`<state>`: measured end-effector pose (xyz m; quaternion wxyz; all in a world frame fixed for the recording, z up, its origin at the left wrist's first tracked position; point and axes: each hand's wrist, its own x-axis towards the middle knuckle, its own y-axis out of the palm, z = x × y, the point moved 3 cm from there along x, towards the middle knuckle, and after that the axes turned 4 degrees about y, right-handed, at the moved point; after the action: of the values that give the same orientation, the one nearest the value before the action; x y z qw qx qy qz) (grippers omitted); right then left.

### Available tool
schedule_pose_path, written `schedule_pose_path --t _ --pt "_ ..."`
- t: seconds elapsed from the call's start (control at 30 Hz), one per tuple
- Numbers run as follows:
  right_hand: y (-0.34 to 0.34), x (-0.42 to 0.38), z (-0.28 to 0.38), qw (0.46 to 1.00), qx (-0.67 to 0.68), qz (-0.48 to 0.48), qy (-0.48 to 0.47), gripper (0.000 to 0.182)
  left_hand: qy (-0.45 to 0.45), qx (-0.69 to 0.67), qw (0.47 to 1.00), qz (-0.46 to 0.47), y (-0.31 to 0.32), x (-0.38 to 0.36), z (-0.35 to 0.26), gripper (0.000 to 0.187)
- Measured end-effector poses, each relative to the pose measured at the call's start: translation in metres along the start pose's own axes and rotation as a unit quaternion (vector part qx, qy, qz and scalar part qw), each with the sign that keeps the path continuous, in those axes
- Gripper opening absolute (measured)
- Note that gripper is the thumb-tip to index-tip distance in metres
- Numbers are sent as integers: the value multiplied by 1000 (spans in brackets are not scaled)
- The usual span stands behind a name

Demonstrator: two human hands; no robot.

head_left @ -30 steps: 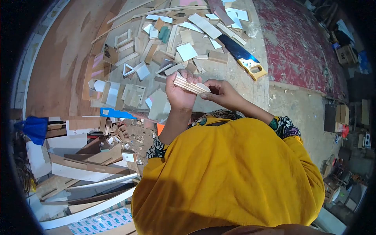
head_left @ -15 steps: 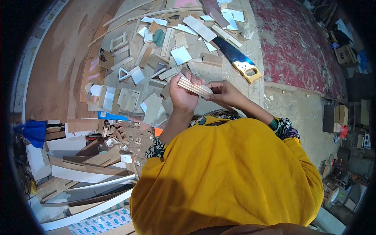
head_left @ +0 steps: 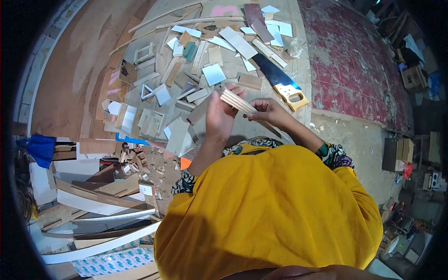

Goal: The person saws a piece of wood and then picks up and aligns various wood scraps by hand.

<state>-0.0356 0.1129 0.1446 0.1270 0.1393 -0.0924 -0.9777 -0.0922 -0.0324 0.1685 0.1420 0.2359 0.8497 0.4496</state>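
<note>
Mid-frame, wooden strips (head_left: 238, 102) are pinched by the right hand (head_left: 272, 113); the left hand's (head_left: 220, 116) fingers are held loosely apart.

Count: 2 bare hands, i.e. 1 left hand (head_left: 219, 116) and 1 right hand (head_left: 270, 112); 1 bundle of wooden strips (head_left: 239, 102), strips packed too tight to count. On the table (head_left: 299, 70): 1 handsaw (head_left: 275, 75), 1 small triangular frame (head_left: 142, 92), dozens of wood pieces (head_left: 214, 73), overlapping, exact number unreadable. Elsewhere: 1 blue bag (head_left: 39, 150), 1 orange piece (head_left: 185, 163), 1 yellow garment (head_left: 270, 210), 2 patterned cuffs (head_left: 337, 155).
</note>
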Motion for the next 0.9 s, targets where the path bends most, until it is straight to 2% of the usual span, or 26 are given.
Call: schedule_pose_path --t 0.03,0.1,0.17,0.27,0.43,0.5,0.77,0.9 --pt "-4 -1 1 1000 14 -22 -1 21 5 -1 1000 2 1 0 1 43" --pt "-10 1 3 999 24 -41 -4 20 47 208 977 -28 2 -1 1 38" --pt "-15 3 5 998 -15 -67 -10 20 70 208 975 -34 4 1 4 37" --pt "-14 8 11 998 -19 -57 -34 21 59 234 968 -66 1 6 6 34" --pt "-9 5 34 997 -35 -56 -51 24 107 215 970 -35 8 10 -5 32" --pt "-8 4 40 996 1 -59 -74 25 110 222 968 -29 12 9 -9 31" --pt "-8 -2 40 996 -38 -45 -64 24 129 255 958 -2 18 3 -12 28" --pt "-11 -4 26 996 -50 -59 -33 21 102 251 962 -18 15 -1 -4 27"
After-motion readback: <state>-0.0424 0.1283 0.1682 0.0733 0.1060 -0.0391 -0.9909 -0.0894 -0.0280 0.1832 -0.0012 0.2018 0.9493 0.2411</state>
